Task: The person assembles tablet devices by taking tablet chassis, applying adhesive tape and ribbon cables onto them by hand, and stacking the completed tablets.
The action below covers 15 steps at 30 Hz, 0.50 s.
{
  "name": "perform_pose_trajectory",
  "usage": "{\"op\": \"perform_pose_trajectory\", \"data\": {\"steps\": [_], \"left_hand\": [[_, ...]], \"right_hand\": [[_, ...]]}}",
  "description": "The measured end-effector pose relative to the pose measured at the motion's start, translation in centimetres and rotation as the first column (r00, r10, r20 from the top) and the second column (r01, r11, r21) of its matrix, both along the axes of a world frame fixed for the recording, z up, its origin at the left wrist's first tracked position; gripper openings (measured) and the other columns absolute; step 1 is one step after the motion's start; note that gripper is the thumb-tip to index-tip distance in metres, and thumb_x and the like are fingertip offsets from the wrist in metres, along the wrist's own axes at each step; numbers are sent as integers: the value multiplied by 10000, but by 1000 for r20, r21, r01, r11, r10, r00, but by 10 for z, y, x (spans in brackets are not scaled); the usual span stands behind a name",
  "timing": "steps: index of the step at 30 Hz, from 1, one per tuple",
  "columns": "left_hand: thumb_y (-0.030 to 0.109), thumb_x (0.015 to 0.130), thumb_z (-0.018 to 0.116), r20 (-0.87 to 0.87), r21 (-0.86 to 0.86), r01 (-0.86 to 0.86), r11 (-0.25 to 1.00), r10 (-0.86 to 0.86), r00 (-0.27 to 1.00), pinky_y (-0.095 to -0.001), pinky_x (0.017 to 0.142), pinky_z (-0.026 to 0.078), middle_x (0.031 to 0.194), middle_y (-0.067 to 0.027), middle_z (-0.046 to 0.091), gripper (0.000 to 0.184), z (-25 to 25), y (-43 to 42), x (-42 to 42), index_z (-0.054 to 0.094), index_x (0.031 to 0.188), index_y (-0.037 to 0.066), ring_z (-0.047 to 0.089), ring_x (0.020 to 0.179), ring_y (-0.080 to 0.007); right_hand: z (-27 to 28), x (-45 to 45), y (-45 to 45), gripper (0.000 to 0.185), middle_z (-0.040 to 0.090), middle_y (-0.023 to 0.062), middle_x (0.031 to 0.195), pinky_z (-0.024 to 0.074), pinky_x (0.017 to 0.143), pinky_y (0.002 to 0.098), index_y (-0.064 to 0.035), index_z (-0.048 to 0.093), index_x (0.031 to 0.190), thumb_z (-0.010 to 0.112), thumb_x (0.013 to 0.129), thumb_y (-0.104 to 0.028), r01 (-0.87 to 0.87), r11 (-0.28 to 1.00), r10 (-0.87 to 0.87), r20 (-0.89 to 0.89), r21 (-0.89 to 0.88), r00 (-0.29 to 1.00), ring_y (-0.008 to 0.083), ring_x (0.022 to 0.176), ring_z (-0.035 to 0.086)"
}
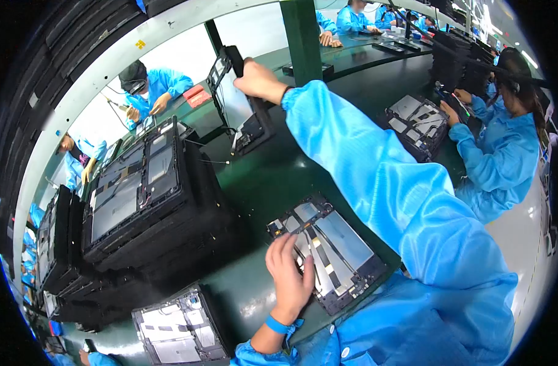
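In the head view my right hand (259, 80) grips the upper edge of a black tray (245, 116), which stands tilted on the green bench and bears a grey panel with thin cables. Nearer to me, my left hand (289, 271) has its fingers spread over the left side of another device tray (346, 244). That tray lies flat in front of my body, with silver plates, dark and white flex strips and a black frame. A blue band circles my left wrist. The left fingertips rest at the tray's edge; nothing is seen held in them.
To the left rises a tall stack of black trays (132, 183) with devices. Another device tray (178, 329) lies at the bottom left. A co-worker (504, 134) sits at the right beside a device tray (416, 122). A green post (300, 43) stands behind my right arm.
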<state>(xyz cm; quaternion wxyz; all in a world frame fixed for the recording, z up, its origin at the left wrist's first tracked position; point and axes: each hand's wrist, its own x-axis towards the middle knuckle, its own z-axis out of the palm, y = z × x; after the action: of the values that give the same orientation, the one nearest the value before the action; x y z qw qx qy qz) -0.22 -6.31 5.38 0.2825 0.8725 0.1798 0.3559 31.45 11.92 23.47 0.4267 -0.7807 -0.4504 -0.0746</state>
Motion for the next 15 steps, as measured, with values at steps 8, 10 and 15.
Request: {"op": "perform_pose_trajectory", "data": {"steps": [8, 10, 15], "left_hand": [[128, 942, 506, 153, -310, -81, 947, 134, 979, -398, 1094, 285, 1355, -188, 453, 457, -3, 8, -3, 412, 1360, -32, 392, 1270, -307], [174, 985, 458, 234, -433, -11, 902, 124, 964, -380, 1105, 282, 1391, -181, 434, 461, -10, 9, -1, 385, 1390, -35, 395, 1294, -280], [410, 1042, 322, 497, -673, 364, 644, 30, 867, -391, 1167, 201, 1533, -207, 267, 652, 15, -26, 8, 180, 1506, -25, 268, 1427, -279]], "right_hand": [[-19, -4, -122, 615, 658, 137, 936, 507, 718, 302, 70, 449, 1322, 634, 811, -217, -292, 939, 313, -96, 182, 945, 178, 817, 628], [-24, -24, -172, 592, 653, 137, 1008, 505, 742, 301, 74, 454, 1325, 623, 825, -193, -346, 913, 402, -335, 214, 852, 171, 871, 624], [-70, -71, -261, 504, 629, 127, 1125, 475, 859, 286, 51, 493, 1319, 570, 856, -136, -286, 908, 417, -732, 307, 539, 168, 1001, 597]]}}
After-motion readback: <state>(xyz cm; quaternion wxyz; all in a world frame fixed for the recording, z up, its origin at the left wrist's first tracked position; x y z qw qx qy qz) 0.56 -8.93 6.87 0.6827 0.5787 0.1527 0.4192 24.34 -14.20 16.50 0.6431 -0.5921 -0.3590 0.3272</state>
